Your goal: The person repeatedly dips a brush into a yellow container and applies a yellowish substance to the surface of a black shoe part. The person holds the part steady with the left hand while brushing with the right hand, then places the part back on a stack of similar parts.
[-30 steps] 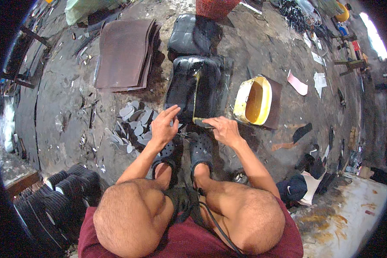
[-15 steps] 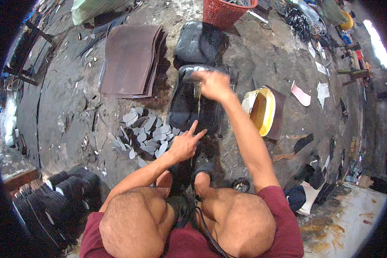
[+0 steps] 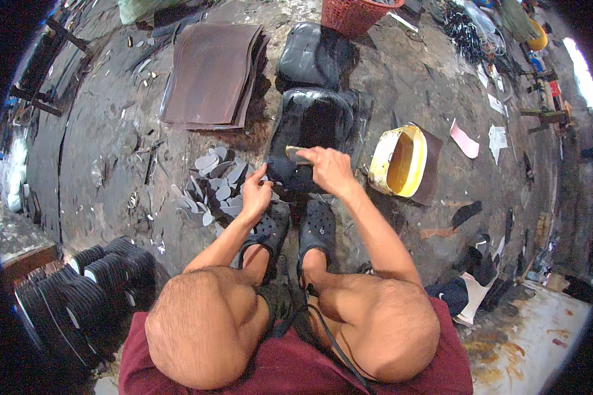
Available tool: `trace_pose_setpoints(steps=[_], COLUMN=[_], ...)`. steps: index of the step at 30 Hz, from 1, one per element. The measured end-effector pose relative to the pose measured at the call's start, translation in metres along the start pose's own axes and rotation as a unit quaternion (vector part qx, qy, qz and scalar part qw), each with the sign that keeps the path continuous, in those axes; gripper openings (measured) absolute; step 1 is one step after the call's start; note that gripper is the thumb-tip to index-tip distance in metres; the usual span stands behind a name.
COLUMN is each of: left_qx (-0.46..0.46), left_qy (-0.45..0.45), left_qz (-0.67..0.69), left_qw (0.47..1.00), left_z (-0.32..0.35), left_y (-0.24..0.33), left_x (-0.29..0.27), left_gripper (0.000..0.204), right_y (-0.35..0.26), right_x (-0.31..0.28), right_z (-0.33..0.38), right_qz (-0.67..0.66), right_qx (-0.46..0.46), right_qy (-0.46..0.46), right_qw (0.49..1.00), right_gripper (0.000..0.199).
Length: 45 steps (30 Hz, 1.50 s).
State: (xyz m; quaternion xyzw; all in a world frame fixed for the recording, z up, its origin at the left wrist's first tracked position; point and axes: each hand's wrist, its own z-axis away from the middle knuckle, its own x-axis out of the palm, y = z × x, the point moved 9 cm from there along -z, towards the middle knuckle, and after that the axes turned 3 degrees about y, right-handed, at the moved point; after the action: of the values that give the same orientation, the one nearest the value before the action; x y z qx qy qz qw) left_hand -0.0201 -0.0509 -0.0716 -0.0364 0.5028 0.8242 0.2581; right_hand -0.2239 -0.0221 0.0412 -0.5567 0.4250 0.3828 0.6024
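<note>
A glossy black sheet [image 3: 315, 118] lies on the floor in front of my feet, its surface shiny as if wet. My right hand [image 3: 331, 171] is closed round a small flat tan spreader [image 3: 295, 152], whose edge rests on the near part of the sheet. My left hand [image 3: 257, 195] pinches the sheet's near left edge between thumb and fingers. Just left of that hand lies a loose pile of grey oval pieces [image 3: 221, 183]. Right of the sheet stands a cut-open yellow and white container [image 3: 412, 160], with amber-brown stuff inside.
Beyond the sheet sits a black padded block [image 3: 314, 56], then a red plastic basket [image 3: 352, 16]. Brown sheets [image 3: 211, 76] are stacked at the far left. Bundled black soles [image 3: 105, 283] stand at the near left. Scraps, including a pink piece [image 3: 464, 139], lie on the right.
My right hand has drawn the spreader from the sheet's far part toward me. My left hand has moved from the near edge to the left edge, its spread fingers now closed. The view has shifted slightly.
</note>
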Motion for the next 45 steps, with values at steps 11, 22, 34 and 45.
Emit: trace_pose_setpoints(steps=[11,22,34,45], left_qx=[-0.039,-0.066,-0.174,0.027], left_qy=[-0.023,-0.026,-0.062,-0.039], left_qz=[0.081,0.237,0.32,0.432], left_qw=[0.996,0.969,0.929,0.901], left_z=[0.0,-0.009,0.013,-0.09], left_y=[0.003,0.005,0.049,0.284], left_x=[-0.008,0.002,0.029,0.055], left_gripper=[0.063,0.047,0.049,0.036], right_y=[-0.045,-0.024,0.071,0.089], right_x=[0.018,-0.07,-0.164,-0.189], right_z=[0.08,0.065,0.06,0.079], right_qz=[0.085,-0.242,-0.437,-0.477], right_qx=[-0.125,-0.007,0.142,0.162], right_qy=[0.094,0.19,0.383,0.505], right_qw=[0.984,0.952,0.802,0.701], right_gripper=[0.05,0.04,0.037,0.016])
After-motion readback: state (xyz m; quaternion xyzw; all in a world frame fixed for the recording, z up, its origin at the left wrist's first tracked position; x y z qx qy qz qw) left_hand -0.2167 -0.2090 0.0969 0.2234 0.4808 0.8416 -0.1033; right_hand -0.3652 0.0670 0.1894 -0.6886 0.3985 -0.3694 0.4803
